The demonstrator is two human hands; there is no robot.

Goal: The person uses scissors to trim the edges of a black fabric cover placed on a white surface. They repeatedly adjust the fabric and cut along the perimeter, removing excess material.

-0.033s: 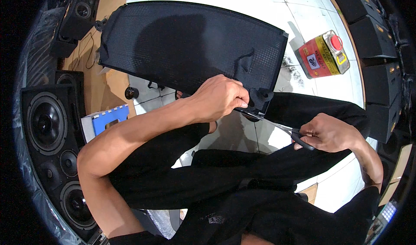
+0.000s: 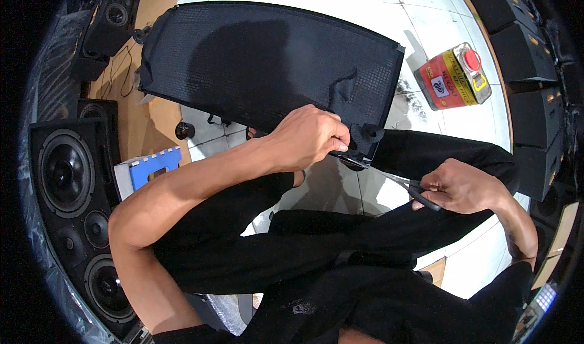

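A long black grille panel with mesh and dark cloth over it lies across my knees, its near edge toward me. My left hand is closed in a pinch on the black cloth at the panel's near right corner. My right hand grips a pair of scissors by the dark handles. Their metal blades point left to that same corner, at the cloth edge. Where the blade tips meet the cloth is hard to make out. A loose wrinkled fold of cloth sits on the panel's right part.
A red and yellow metal can with a red cap stands on the white tiled floor to the right. Black speaker cabinets line the left side, and more black boxes the right. A blue and white box lies beyond my left forearm.
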